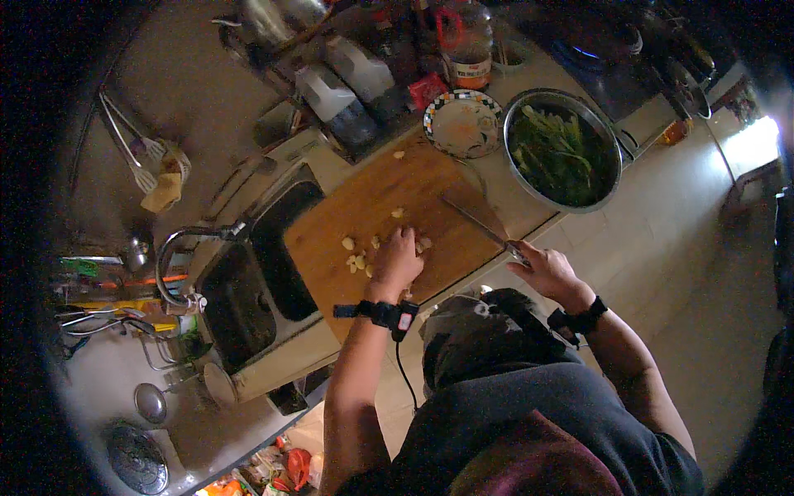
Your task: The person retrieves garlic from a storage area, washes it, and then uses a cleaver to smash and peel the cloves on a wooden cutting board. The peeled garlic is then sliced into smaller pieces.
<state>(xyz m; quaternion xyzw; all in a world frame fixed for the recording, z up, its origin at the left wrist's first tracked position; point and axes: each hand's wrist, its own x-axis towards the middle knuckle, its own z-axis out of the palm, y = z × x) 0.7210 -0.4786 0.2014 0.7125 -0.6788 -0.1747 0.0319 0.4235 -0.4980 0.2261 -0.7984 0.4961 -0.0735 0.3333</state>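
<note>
On the wooden cutting board lie several pale pieces that look like garlic cloves, most of them left of my left hand. That hand rests over the board with its fingers bent down among the pieces; its fingertips are partly hidden, so its hold on anything cannot be told. My right hand grips a kitchen knife by the handle at the board's right edge. The blade points up and left across the board. Single pale pieces lie farther up the board.
A double sink with a curved faucet adjoins the board's left side. Beyond the board are a patterned plate and a metal pot of leafy greens. A gas stove shows a blue flame at the upper right.
</note>
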